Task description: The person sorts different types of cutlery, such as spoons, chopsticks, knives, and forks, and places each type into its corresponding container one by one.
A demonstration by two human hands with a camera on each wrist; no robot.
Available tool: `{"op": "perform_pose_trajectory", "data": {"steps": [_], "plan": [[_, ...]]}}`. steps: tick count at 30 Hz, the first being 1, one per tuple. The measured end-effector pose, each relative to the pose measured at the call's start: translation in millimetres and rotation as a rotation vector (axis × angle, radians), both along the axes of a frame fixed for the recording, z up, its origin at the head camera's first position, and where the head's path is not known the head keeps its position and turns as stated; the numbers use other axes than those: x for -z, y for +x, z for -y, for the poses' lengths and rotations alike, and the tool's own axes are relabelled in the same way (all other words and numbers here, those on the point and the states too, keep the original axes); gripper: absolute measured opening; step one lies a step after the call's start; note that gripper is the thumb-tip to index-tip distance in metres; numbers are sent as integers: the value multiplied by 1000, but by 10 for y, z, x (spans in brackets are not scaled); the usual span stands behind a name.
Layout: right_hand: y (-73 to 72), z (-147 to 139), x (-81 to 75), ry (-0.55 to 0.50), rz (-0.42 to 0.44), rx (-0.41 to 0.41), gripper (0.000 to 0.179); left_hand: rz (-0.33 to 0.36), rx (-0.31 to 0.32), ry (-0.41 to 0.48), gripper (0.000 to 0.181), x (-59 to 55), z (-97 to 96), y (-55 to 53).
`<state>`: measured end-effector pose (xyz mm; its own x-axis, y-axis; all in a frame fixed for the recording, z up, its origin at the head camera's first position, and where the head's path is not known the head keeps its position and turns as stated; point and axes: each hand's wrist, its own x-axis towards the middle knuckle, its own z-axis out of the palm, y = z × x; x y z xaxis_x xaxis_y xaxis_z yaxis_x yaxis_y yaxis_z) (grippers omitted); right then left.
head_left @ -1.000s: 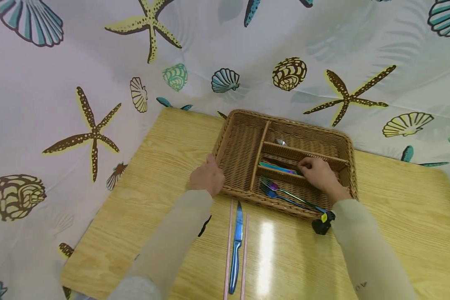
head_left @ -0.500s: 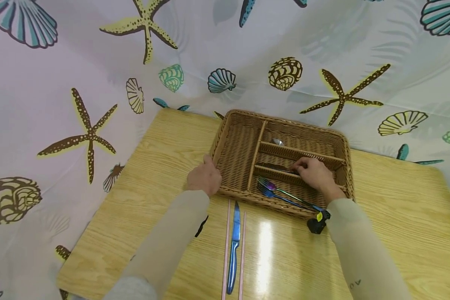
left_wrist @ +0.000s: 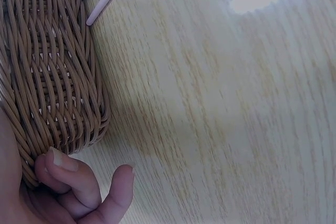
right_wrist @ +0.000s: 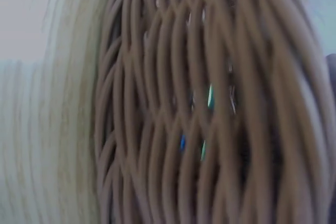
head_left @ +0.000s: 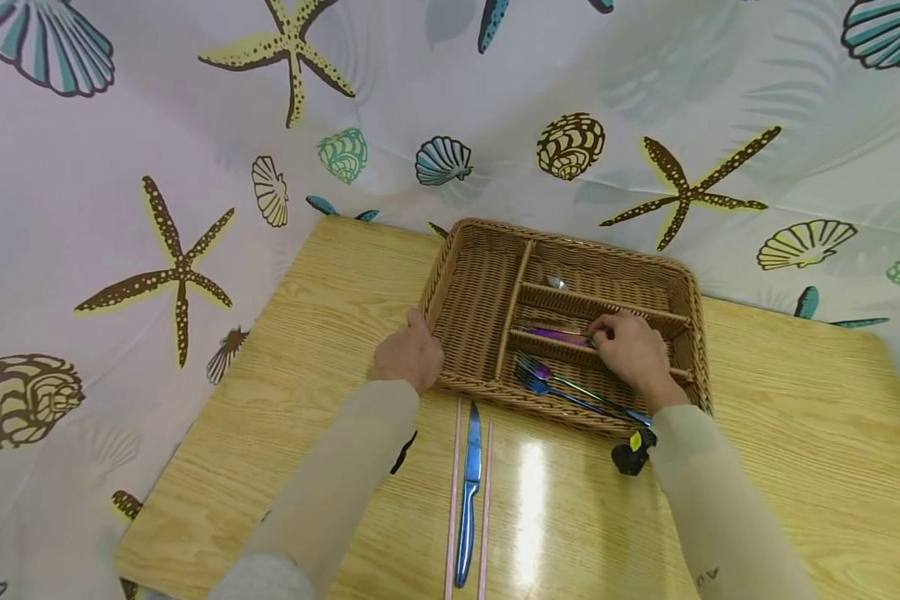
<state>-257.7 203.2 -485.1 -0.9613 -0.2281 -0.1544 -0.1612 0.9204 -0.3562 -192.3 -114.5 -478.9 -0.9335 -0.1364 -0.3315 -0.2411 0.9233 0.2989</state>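
Note:
A wicker cutlery basket [head_left: 471, 308] with divided compartments stands on the table. My left hand [head_left: 408, 354] grips its front left corner; in the left wrist view the curled fingers [left_wrist: 79, 182] hold the wicker. Inside the narrow middle compartment, my right hand [head_left: 633, 348] pinches the right end of a shiny purple knife [head_left: 558, 335]. That end is partly hidden by the fingers. Two iridescent forks [head_left: 543, 383] lie in the front compartment, and a spoon [head_left: 556, 283] shows in the back one. The right wrist view is mostly filled by the basket's wall [right_wrist: 178, 77].
On the wooden table [head_left: 300, 333], in front of the basket, a blue knife [head_left: 469, 500] lies between two pink strips [head_left: 453, 500]. A patterned cloth [head_left: 390, 83] hangs behind the table. A black wrist camera [head_left: 632, 454] sits by the right sleeve.
The knife in my right hand has turned in colour from teal through dark to purple, its tilt shifting. The right hand has barely moved; the left hand stays at the basket corner.

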Motion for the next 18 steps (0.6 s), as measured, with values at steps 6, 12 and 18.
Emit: {"op": "perform_pose_trajectory", "data": {"steps": [6,12,18], "plan": [[18,43,2,94,-36,-32,44,-2,1,-2,39,-1,5,-2],[27,62,-8,116,-26,-30,49,-11,1,6,38,-3,5,4],[66,49,19,64,-49,-2,46,-15,3,-1,40,4,0,17]]}}
